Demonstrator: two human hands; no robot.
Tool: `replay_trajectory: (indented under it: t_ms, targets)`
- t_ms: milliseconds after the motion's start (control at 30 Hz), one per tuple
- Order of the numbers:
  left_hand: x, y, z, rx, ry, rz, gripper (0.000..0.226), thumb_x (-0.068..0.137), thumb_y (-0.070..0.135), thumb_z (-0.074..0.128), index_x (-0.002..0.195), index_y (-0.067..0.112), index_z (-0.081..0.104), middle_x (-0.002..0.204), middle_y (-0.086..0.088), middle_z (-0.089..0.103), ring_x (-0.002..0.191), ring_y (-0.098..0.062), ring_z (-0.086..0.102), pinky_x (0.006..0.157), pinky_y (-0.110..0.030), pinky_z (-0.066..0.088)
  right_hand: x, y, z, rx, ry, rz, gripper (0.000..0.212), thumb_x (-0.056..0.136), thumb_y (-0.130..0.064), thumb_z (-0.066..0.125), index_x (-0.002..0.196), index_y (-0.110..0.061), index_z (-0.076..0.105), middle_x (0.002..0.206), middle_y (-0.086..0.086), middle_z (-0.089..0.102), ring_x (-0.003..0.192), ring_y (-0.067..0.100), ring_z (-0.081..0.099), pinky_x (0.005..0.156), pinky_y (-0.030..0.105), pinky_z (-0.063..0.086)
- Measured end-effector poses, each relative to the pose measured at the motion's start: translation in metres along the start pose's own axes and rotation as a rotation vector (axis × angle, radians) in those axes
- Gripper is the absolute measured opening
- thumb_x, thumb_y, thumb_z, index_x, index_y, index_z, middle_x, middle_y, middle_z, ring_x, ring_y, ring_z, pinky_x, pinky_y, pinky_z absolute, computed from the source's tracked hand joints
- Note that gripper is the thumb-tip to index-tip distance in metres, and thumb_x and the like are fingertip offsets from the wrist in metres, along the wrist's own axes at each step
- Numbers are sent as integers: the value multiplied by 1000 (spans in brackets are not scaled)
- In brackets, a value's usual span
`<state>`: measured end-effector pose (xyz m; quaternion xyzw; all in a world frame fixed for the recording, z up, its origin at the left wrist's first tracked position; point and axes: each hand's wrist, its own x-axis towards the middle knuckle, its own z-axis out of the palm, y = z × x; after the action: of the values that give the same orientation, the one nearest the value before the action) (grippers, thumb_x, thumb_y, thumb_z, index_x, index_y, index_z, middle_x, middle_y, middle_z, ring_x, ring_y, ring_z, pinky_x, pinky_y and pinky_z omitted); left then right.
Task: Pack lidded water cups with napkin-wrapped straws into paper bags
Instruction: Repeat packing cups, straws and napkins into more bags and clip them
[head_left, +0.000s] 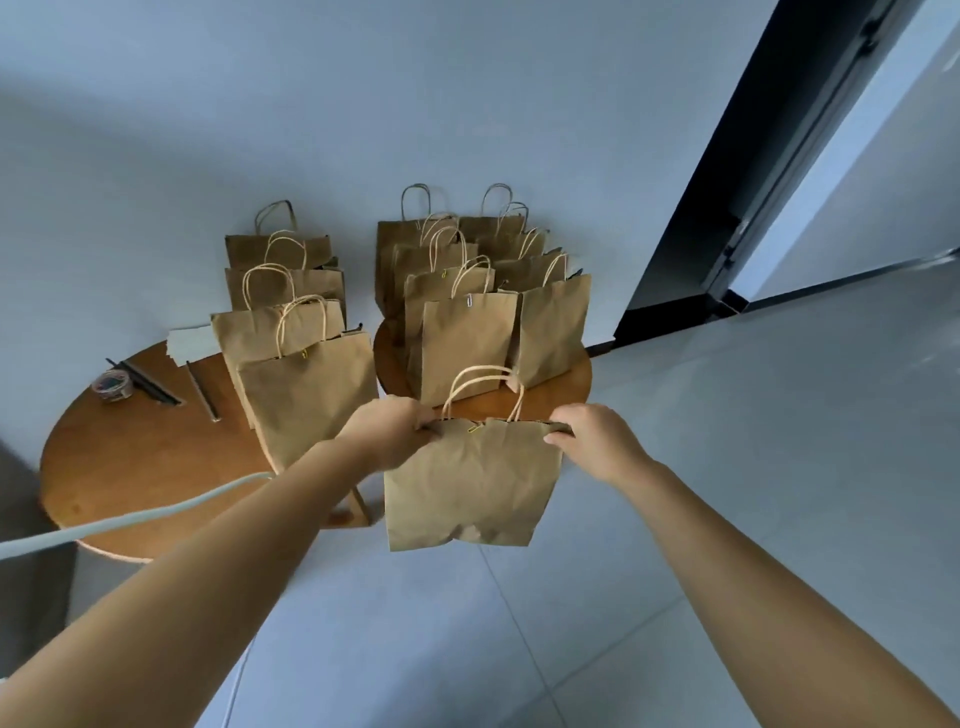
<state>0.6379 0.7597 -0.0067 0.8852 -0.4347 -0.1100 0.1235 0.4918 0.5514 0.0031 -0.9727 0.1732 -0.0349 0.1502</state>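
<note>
We hold a creased brown paper bag with twisted tan handles (470, 483) in the air, in front of the two round wooden tables and above the grey tiled floor (727, 467). Our left hand (387, 431) pinches its top left corner and our right hand (592, 441) grips its top right corner. Behind it, on the smaller round wooden table (566, 384), stands a cluster of similar bags (467, 348). More bags (306, 395) stand on the larger round wooden table (140, 467), near a tape roll (111, 385) and black straws (150, 387).
</note>
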Motion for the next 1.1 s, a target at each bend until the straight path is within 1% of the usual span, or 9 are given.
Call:
replay_trajectory:
  t_ms: [67, 233, 400, 533, 633, 733, 833, 933, 1100]
  targets:
    - [18, 23, 8, -18, -1, -2, 24, 97, 30, 50, 114, 23, 66, 109, 3, 67, 99, -21, 60, 76, -29, 46, 3, 28, -9, 6, 11, 6, 17, 89, -20, 62, 88, -3, 64, 83, 9, 65, 77, 25, 57, 63, 29, 40]
    - [63, 68, 19, -16, 18, -22, 25, 97, 31, 50, 114, 24, 67, 104, 1, 68, 94, -21, 61, 77, -32, 50, 17, 87, -32, -12, 25, 3, 17, 91, -19, 60, 90, -3, 64, 83, 9, 64, 76, 22, 54, 63, 24, 34]
    - [110, 85, 30, -1, 11, -79, 27, 98, 33, 48, 113, 21, 67, 100, -1, 68, 90, -23, 62, 79, -36, 53, 54, 130, -35, -7, 31, -10, 17, 91, -19, 59, 84, -4, 62, 78, 6, 59, 73, 20, 50, 56, 26, 31]
    - [152, 83, 40, -9, 3, -130, 26, 98, 32, 47, 112, 20, 66, 102, -1, 67, 91, -23, 61, 76, -32, 50, 97, 158, -28, -9, -2, -30, 17, 91, -20, 59, 86, -5, 63, 82, 7, 63, 73, 19, 50, 56, 25, 32]
    - [191, 73, 51, -33, -11, -175, 28, 97, 35, 48, 114, 22, 66, 102, -1, 67, 91, -23, 62, 78, -35, 53, 134, 176, -20, 0, -17, -40, 16, 92, -20, 59, 87, -6, 63, 81, 4, 61, 74, 19, 51, 62, 25, 35]
    - [228, 63, 59, -74, -51, -226, 27, 97, 36, 49, 114, 24, 66, 102, -1, 68, 90, -22, 62, 79, -36, 54, 175, 191, -14, -18, -50, -48, 16, 92, -20, 58, 90, -6, 64, 84, 5, 61, 76, 17, 48, 64, 23, 31]
    - [264, 52, 65, -139, -68, -293, 29, 97, 36, 49, 116, 23, 66, 104, 0, 68, 91, -20, 63, 83, -35, 55, 220, 202, -10, -54, -101, -75, 18, 93, -23, 56, 96, -8, 65, 96, 7, 66, 87, 22, 57, 65, 23, 32]
    - [291, 44, 67, -178, -64, -331, 28, 98, 31, 48, 120, 23, 65, 108, 1, 68, 93, -18, 63, 85, -32, 55, 257, 210, -7, -53, -131, -106, 19, 94, -22, 55, 99, -8, 66, 99, 6, 67, 93, 23, 59, 67, 24, 35]
    - [325, 39, 75, -146, -74, -473, 27, 99, 32, 45, 116, 26, 65, 107, 1, 67, 95, -20, 61, 77, -30, 51, 305, 225, 12, -62, -206, -154, 23, 95, -25, 53, 109, -11, 65, 106, 5, 68, 98, 21, 61, 71, 25, 43]
